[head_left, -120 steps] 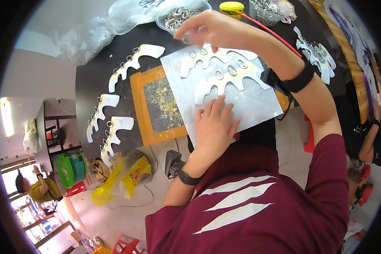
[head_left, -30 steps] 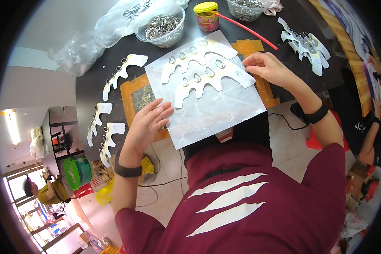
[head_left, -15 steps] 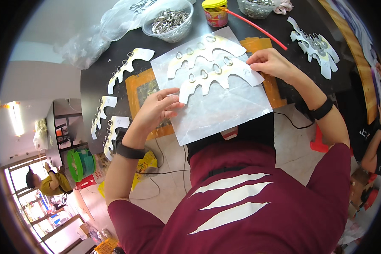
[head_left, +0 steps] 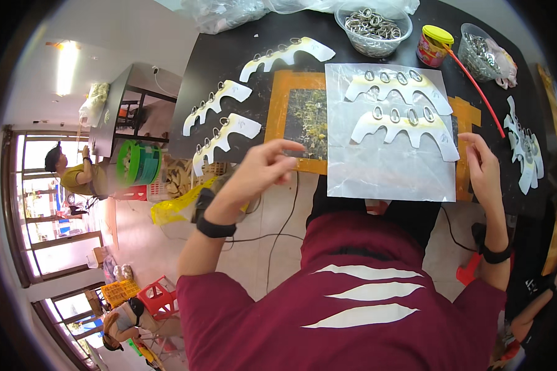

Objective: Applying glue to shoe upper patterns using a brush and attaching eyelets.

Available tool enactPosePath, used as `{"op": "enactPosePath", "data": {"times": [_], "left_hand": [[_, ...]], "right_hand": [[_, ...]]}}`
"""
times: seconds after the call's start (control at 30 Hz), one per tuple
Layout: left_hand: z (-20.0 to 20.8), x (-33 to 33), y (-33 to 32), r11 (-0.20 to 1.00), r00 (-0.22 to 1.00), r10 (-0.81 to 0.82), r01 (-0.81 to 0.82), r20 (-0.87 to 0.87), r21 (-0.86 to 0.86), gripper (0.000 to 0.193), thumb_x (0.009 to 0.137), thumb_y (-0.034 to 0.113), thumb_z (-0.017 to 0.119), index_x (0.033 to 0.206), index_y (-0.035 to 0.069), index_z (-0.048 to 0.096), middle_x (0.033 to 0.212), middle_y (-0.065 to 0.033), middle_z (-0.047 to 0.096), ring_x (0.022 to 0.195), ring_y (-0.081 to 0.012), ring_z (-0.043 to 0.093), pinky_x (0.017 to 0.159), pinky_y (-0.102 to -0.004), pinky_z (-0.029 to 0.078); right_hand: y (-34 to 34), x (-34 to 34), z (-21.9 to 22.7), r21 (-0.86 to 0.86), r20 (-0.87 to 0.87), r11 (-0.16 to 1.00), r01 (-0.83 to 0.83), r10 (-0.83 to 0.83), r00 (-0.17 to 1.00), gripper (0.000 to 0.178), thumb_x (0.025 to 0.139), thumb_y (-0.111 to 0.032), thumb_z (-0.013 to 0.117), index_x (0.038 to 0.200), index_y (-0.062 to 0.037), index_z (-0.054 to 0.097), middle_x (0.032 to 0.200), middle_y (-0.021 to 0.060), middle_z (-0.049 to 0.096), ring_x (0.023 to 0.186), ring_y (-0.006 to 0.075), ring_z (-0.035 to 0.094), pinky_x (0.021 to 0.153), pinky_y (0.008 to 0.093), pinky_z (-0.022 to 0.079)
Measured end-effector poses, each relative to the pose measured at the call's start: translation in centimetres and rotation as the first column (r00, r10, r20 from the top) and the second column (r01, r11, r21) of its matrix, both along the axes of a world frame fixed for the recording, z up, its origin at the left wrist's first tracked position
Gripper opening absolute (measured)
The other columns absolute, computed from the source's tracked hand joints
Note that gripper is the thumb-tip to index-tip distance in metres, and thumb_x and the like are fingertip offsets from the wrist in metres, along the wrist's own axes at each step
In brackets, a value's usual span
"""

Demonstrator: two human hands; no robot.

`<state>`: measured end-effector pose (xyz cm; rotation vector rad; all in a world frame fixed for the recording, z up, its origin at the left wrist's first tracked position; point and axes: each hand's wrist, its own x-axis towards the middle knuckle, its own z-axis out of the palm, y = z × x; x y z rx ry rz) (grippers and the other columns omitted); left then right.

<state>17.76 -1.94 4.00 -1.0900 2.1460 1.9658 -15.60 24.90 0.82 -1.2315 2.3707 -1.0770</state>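
Note:
Two white scalloped strips lie one above the other on a translucent plastic sheet (head_left: pixel 390 179): a far strip (head_left: pixel 393 93) and a near strip (head_left: pixel 408 133). Each carries a row of metal rings along its yellowish upper edge. To the left of the sheet, my left hand (head_left: pixel 269 168) hovers with nothing in it, fingers loosely bent and apart. My right hand (head_left: pixel 484 166) is beside the sheet's right edge, off the near strip, with its fingers apart and empty. Beneath the sheet, a dark panel bordered with brown tape (head_left: pixel 278 111) partly shows.
Three similar strips (head_left: pixel 226 139) lie along the table's left side, and a pile of them (head_left: pixel 526 154) at the right. At the back stand a bowl of metal rings (head_left: pixel 374 31), a yellow-lidded tub (head_left: pixel 435 46) with a red stick, and another bowl (head_left: pixel 479 52). People work farther off.
Both hands have let go of the near strip and moved apart to either side of the sheet. My view has turned, so the table now appears farther right.

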Motion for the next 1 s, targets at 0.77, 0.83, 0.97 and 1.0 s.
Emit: {"op": "enactPosePath", "data": {"times": [0.77,0.83,0.97,1.0], "left_hand": [[-1.5,2.0,-23.7,0.816,0.984,0.098,0.006,0.148,-0.578,0.040,0.087,0.026,0.065,0.117,-0.001,0.065,0.097,-0.0033,0.067,0.083,-0.0097,0.059,0.074,-0.0253,0.047],[-1.4,0.7,-23.6,0.803,0.980,0.101,0.023,0.174,-0.595,0.037,0.087,0.025,0.065,0.112,-0.002,0.067,0.097,-0.0054,0.068,0.087,-0.0119,0.061,0.078,-0.0258,0.048],[-0.1,0.7,-22.6,0.833,0.954,-0.004,0.168,0.298,-0.527,0.028,0.083,0.020,0.064,0.093,-0.006,0.070,0.084,-0.0088,0.070,0.078,-0.0136,0.062,0.070,-0.0277,0.049],[0.4,1.1,-21.9,0.832,0.924,-0.034,0.238,0.381,-0.502,0.027,0.083,0.020,0.064,0.087,-0.006,0.070,0.078,-0.0084,0.070,0.074,-0.0139,0.063,0.068,-0.0285,0.050]], "right_hand": [[-0.9,6.1,2.6,-0.046,-0.017,0.998,-0.043,0.042,0.999,0.029,0.089,0.006,0.049,0.115,-0.0026,0.058,0.065,0.0017,0.038,0.058,0.0089,0.036,0.054,0.0241,0.031],[-1.2,6.3,3.2,-0.029,-0.028,0.998,-0.063,0.062,0.998,0.030,0.088,0.007,0.051,0.115,-0.0021,0.058,0.065,0.0024,0.038,0.059,0.0099,0.037,0.055,0.0243,0.032],[-1.9,6.9,4.4,-0.012,-0.003,0.996,-0.084,0.084,0.997,0.030,0.087,0.008,0.051,0.115,-0.0020,0.058,0.065,0.0030,0.039,0.059,0.0100,0.038,0.055,0.0241,0.032],[-2.0,6.9,4.6,-0.008,-0.003,0.995,-0.097,0.096,0.995,0.030,0.087,0.007,0.052,0.115,-0.0021,0.058,0.065,0.0032,0.039,0.059,0.0102,0.039,0.055,0.0242,0.033]]}}
